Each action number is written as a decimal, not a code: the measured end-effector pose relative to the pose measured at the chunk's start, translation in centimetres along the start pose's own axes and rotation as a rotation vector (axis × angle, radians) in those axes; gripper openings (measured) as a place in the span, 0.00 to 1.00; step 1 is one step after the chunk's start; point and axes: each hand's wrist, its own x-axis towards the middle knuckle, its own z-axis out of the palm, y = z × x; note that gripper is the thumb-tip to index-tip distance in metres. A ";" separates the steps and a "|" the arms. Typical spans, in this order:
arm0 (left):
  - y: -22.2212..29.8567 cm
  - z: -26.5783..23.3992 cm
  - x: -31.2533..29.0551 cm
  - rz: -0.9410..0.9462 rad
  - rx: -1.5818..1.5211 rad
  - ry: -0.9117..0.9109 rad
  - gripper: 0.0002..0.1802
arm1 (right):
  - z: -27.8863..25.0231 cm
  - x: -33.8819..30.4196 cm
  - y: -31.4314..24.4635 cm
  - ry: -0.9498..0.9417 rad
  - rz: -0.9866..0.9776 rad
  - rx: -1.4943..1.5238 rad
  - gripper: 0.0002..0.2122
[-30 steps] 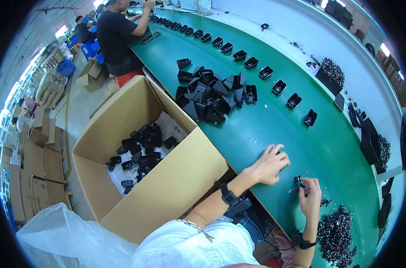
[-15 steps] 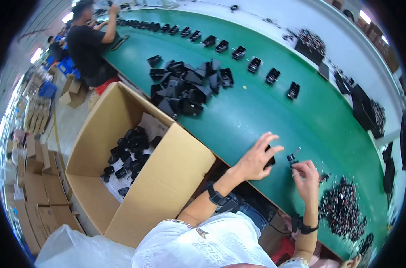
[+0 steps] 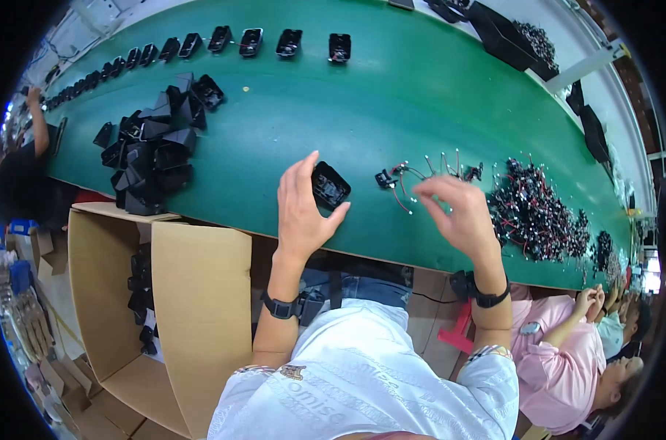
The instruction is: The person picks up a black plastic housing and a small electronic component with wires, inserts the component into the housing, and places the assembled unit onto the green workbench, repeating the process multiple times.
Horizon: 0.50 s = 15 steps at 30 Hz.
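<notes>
My left hand [image 3: 303, 209] lies at the table's near side, thumb and fingers set round an open black plastic case [image 3: 330, 185]. The case rests on the green table, its hollow side up, with a dark inside whose details are unclear. My right hand [image 3: 459, 213] hovers to the right of it, thumb and index finger apart, and no object shows between them. Past its fingertips lies a small black part with red wires [image 3: 384, 178]. Several thin wired parts [image 3: 473, 171] spread beyond that hand, beside a big heap of wired black parts [image 3: 539, 213].
A pile of black cases [image 3: 153, 147] sits at left. Several cases form a row [image 3: 251, 42] along the far side. An open cardboard box [image 3: 204, 315] with black pieces stands against the near edge. Co-workers sit at right, one in a pink shirt [image 3: 560, 359]; another [image 3: 25, 176] works far left.
My view has swung to the right, so the table and box appear shifted left. My right hand has drawn away from the small wired part; my left hand stays by the case.
</notes>
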 end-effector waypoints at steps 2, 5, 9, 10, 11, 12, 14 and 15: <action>0.0 0.3 0.2 -0.024 -0.069 -0.037 0.54 | -0.1 1.1 0.1 0.071 -0.081 -0.106 0.11; 0.0 0.0 0.0 0.004 -0.087 -0.070 0.53 | 1.0 3.8 0.4 -0.088 -0.346 -0.274 0.15; -0.1 0.0 -0.1 0.040 -0.062 -0.092 0.51 | 2.9 5.6 1.8 -0.293 -0.239 -0.289 0.18; -0.1 -0.1 -0.3 0.030 -0.059 -0.088 0.51 | 3.0 5.9 2.1 -0.259 -0.240 -0.207 0.18; -0.1 -0.1 -0.3 0.043 -0.061 -0.083 0.50 | 3.1 6.1 2.3 -0.227 -0.239 -0.126 0.17; 0.0 0.0 -0.2 0.057 -0.063 -0.079 0.49 | 2.9 6.1 2.1 -0.235 -0.243 -0.123 0.17; 0.0 -0.1 -0.2 0.056 -0.054 -0.075 0.49 | 2.6 6.1 1.2 -0.166 -0.041 0.165 0.18; 0.0 -0.1 -0.3 0.066 -0.047 -0.073 0.48 | 3.0 5.9 1.1 -0.053 -0.077 0.196 0.19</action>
